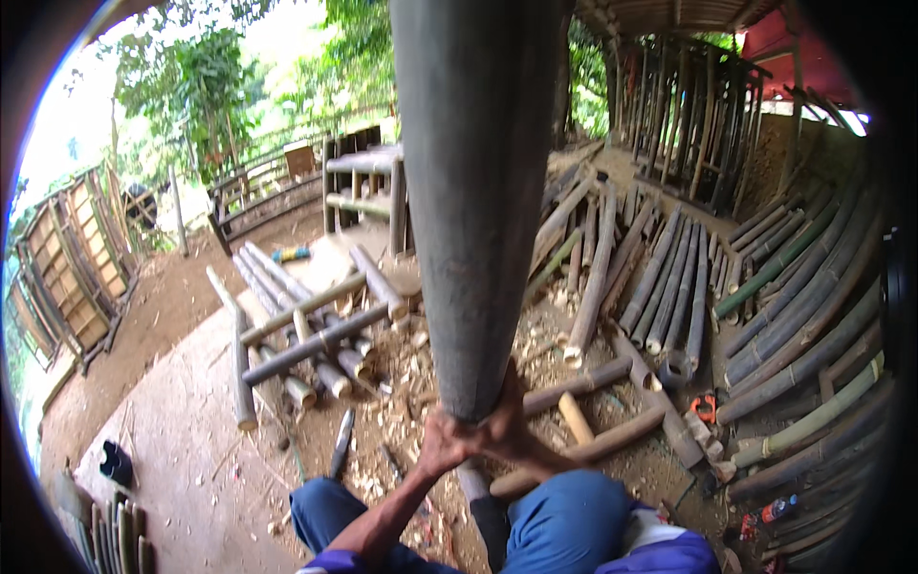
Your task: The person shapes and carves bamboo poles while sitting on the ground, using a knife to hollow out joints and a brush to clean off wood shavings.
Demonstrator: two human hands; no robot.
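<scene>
A thick dark bamboo pole (pixel 473 201) rises close in front of me, filling the upper middle of the head view. Its lower end rests in both my hands, above the ground between my knees. My left hand (pixel 446 442) is closed at the left of that end, and my right hand (pixel 507 428) grips it from the right, partly behind the pole. Some fingers are hidden. A broad-bladed knife (pixel 341 444) lies beside my left knee, with a thin dark tool (pixel 391 463) near it. Below my hands, a dark pole (pixel 475 483) runs between my legs.
Wood chips (pixel 411 373) cover the ground. Crossed bamboo pieces (pixel 316 330) lie ahead on the left, and many cut poles (pixel 674 277) are stacked on the right. A bamboo frame (pixel 593 450) sits by my right knee, near an orange tool (pixel 705 408). A bamboo bench (pixel 368 187) stands farther off.
</scene>
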